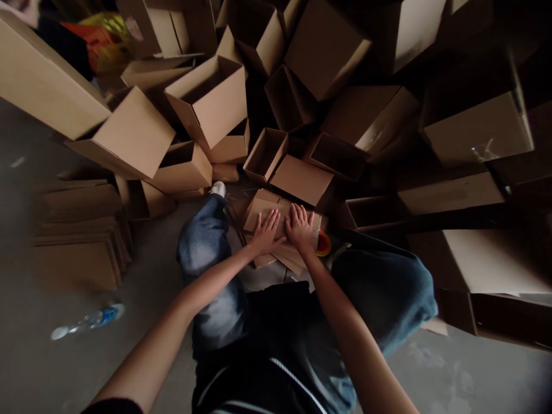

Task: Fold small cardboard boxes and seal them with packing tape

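Observation:
Both palms press down on a flattish cardboard box (263, 204) between my legs. My left hand (265, 233) lies flat on its left part, fingers spread. On the right part rests my right hand (299, 224), its fingers also stretched out and apart. Beside my right wrist sits a roll of tape (323, 244) with an orange and yellow ring. More cardboard pieces (290, 261) show under the box, partly hidden by my hands. Just beyond my fingers lies a small closed carton (302, 179).
Open cardboard boxes (219, 103) are heaped in front and to the right. A stack of flattened cardboard (77, 253) stands at the left. Near it, a plastic bottle (88, 322) lies on the floor. An orange and yellow bag (106, 43) is at the back left.

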The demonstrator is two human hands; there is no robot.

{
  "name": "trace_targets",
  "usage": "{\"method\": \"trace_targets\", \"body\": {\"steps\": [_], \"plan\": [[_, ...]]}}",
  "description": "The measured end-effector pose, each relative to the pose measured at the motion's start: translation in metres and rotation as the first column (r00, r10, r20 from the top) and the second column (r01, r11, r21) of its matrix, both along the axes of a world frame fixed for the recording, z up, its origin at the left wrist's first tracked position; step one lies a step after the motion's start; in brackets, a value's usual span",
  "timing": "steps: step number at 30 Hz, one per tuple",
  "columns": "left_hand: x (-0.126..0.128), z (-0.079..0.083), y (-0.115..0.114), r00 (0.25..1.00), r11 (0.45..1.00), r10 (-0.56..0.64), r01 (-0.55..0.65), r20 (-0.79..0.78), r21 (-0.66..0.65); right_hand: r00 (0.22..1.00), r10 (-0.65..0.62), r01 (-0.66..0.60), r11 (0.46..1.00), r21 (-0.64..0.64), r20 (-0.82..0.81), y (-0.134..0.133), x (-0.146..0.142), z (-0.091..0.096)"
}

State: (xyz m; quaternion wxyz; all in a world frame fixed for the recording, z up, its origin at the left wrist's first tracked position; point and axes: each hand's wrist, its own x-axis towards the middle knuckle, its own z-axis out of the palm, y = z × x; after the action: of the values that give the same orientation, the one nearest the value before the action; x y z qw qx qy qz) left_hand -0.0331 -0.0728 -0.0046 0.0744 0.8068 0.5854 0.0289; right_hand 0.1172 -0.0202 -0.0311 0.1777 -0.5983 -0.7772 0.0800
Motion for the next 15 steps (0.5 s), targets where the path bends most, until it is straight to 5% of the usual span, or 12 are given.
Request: {"method": "trace_targets", "body": {"steps": [15], "plan": [[0.008,-0.007,0.017,0.995,0.995,0.101,-0.101,-0.026,0.007,1.000,-0.004,0.005,1.000,0.031,-0.012,0.005,0.001,-0.008]]}}
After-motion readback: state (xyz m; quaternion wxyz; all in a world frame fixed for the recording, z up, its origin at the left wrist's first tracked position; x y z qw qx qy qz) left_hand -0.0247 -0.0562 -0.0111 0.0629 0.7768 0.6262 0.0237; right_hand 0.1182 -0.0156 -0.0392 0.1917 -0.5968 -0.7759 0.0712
